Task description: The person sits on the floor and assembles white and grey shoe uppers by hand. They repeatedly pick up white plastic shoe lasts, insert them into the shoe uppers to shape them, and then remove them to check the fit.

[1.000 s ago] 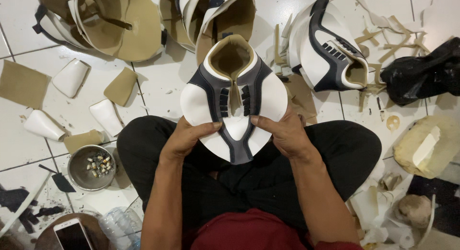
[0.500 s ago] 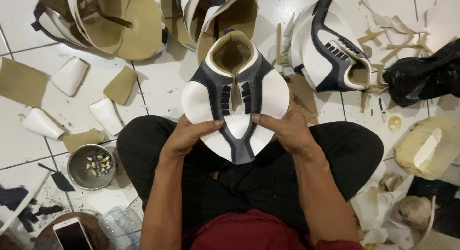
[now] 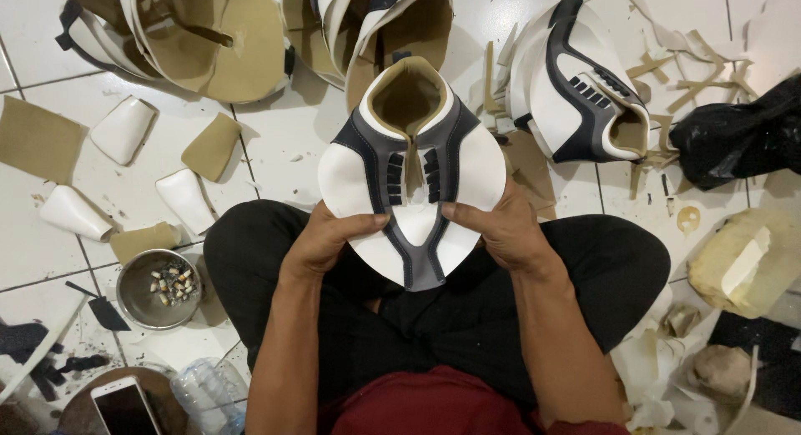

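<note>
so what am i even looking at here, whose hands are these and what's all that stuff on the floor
The picture comes from a camera worn on a person's head, looking down at their own lap as they sit cross-legged on a white tiled floor. No machine is involved, only two bare hands. The left hand and the right hand together hold a flat, unfinished shoe upper, white with dark blue and grey panels and a tan lining. Around them lie more shoe uppers, tan and white cut pieces, offcut strips, a small metal bowl, a black bag and a phone.
</note>
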